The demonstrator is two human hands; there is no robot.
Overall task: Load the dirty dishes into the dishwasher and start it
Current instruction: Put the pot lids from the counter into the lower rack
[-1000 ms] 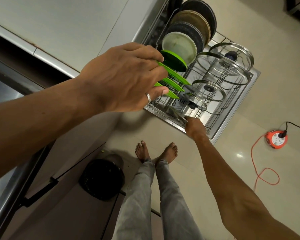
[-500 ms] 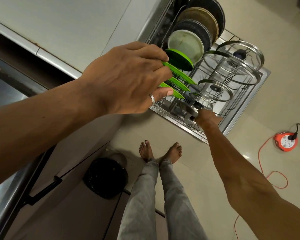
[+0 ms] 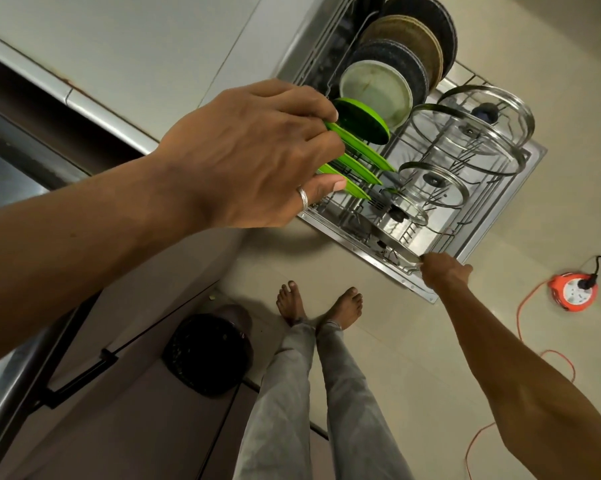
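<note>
The left hand (image 3: pixel 254 157) fills the near foreground with its fingers curled, covering the near edges of four green plates (image 3: pixel 361 123). The plates fan out from between the fingers, but I cannot tell whether the hand grips them or they stand in the pulled-out dishwasher rack (image 3: pixel 474 216) behind it. The right hand (image 3: pixel 442 271) shows only its back. Its fingers close on the near end of a flat steel piece (image 3: pixel 394 245) at the rack's front corner, and seen edge-on, that piece cannot be identified. Deeper in the rack a row of dark plates (image 3: pixel 427 19) and a white plate (image 3: pixel 375 88) stand upright, the farthest cut off by the frame's top. Beside them glass lids (image 3: pixel 472 133) lean on the wires, overlapping so that their number is unclear. The open dishwasher door (image 3: pixel 534 157) lies under the rack. Half a second earlier the right hand was farther in, beside the smallest lid; it now sits back at the front edge. The left hand keeps the same pose over the green plates.
</note>
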